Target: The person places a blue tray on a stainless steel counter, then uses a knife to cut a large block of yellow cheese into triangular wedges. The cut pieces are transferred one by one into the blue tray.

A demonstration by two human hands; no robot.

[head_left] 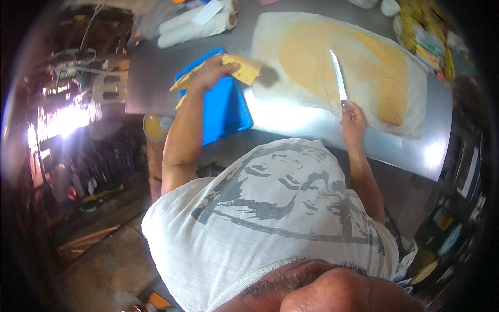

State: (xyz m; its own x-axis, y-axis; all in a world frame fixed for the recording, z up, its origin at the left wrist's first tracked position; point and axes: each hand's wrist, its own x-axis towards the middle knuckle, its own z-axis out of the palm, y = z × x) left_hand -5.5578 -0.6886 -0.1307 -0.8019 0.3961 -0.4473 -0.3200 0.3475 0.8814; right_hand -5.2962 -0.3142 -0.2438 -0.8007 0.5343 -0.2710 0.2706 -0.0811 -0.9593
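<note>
My left hand (210, 73) is closed on a flat yellow strip (246, 70) with a rough, spongy-looking surface, whose ends stick out on both sides. The hand is over the blue tray (223, 109) at the table's front left. My right hand (354, 125) grips the handle of a long knife (338, 75), its blade pointing away from me over the cloth. On the white cloth (275, 91), stained yellow in the middle, lies a long yellow strip (393, 88) toward the right, with lines across its surface. Whether it is the same stuff as the held strip, I cannot tell.
The metal table (156, 83) carries white cloth rolls (195, 26) at the back left and yellow bags (423, 34) at the back right. Below its left edge is a round yellow-topped container (157, 127). The tray overhangs the front edge.
</note>
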